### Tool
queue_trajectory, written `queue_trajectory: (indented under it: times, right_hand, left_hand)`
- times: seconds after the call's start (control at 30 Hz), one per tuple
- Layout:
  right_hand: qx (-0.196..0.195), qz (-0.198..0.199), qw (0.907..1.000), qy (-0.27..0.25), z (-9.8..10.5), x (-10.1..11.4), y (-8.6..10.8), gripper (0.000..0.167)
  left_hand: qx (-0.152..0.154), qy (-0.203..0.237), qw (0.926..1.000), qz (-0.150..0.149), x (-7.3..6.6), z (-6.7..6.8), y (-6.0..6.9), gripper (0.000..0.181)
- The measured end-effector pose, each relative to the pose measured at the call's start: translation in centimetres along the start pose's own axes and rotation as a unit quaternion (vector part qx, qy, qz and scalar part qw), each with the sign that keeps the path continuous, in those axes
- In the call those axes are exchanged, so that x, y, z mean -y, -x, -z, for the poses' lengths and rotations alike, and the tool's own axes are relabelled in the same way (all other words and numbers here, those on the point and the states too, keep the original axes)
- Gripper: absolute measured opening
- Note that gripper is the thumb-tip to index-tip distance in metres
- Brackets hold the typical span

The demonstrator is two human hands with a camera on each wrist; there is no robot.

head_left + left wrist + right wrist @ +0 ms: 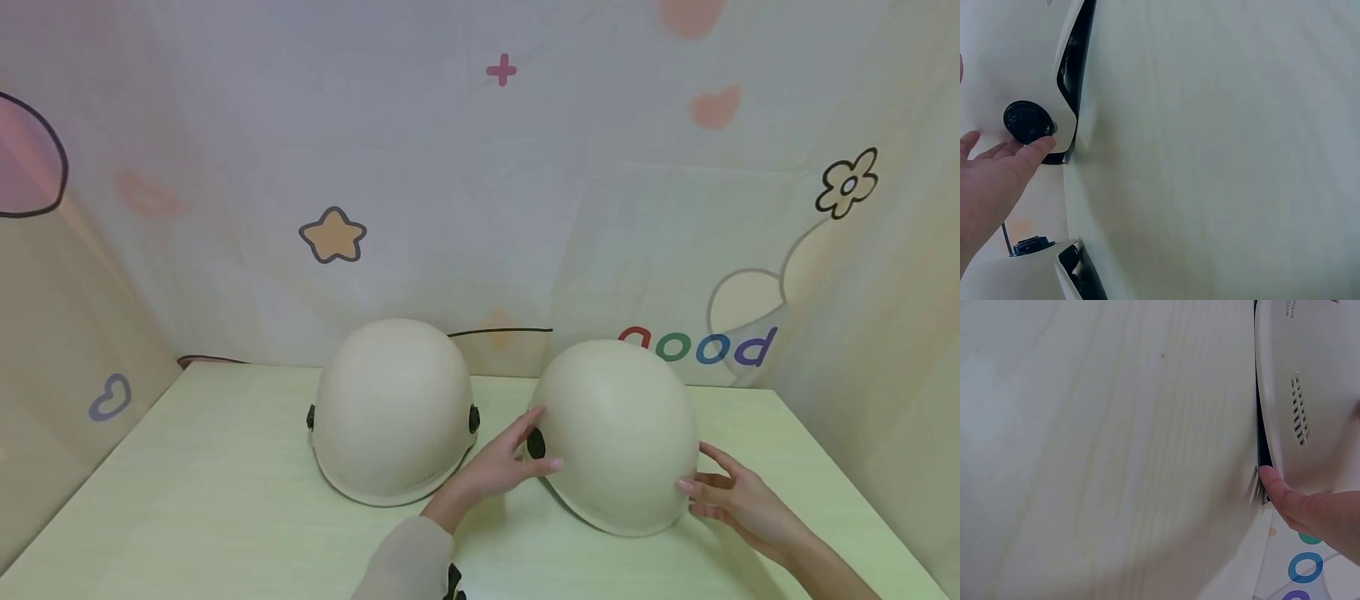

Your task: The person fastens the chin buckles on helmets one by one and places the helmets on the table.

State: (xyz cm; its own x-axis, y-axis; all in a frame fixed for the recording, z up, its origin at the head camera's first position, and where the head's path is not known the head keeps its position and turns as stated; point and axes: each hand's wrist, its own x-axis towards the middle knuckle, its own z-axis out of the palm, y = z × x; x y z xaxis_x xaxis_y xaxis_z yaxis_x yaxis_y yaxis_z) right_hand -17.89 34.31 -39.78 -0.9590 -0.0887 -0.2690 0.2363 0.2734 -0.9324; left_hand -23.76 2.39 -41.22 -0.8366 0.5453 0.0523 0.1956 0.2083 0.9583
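Observation:
Two cream-white helmets with round black side fittings rest on the table. The right helmet (615, 433) is turned a little and sits between both hands. My left hand (498, 465) is at its left side, thumb and fingers spread around the black fitting (1027, 122). On the opposite side, my right hand (742, 500) has its fingers against the shell near the lower edge. In the right wrist view, a fingertip of that hand (1316, 509) is at the rim, close to slotted vents (1300, 409). The left helmet (393, 412) stands behind my left forearm, untouched by the fingers.
The pale wood-grain table (187, 483) reaches back to a printed curtain (420, 167), which also hangs along both sides. Its print includes a star, hearts, a flower and coloured letters. The right helmet's far side is close to the curtain.

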Motion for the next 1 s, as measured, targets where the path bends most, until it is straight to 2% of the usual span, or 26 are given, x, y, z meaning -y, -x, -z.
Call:
queue_trajectory:
  times: [0.27, 0.53, 0.8, 1.0]
  right_hand:
    - [-0.011, -0.012, 0.9997, 0.015, -0.4, 0.6, -0.2, 0.087]
    - [-0.014, 0.004, 0.9999, -0.001, -0.7, 0.6, -0.1, 0.086]
    - [-0.019, 0.003, 0.9998, -0.009, -0.7, 0.4, -0.2, 0.084]
    - [-0.018, 0.017, 0.9995, 0.018, -0.5, 1.2, 0.0, 0.082]
  left_hand:
    - [-0.013, -0.04, 0.9985, 0.035, 0.1, 0.0, -0.9, 0.083]
    - [-0.012, -0.054, 0.9977, 0.039, -0.1, 0.2, -1.3, 0.082]
    - [-0.001, -0.049, 0.9982, 0.034, 0.1, 0.7, -1.0, 0.081]
    - [0.015, -0.05, 0.9985, 0.015, -0.1, 1.1, -0.2, 0.078]
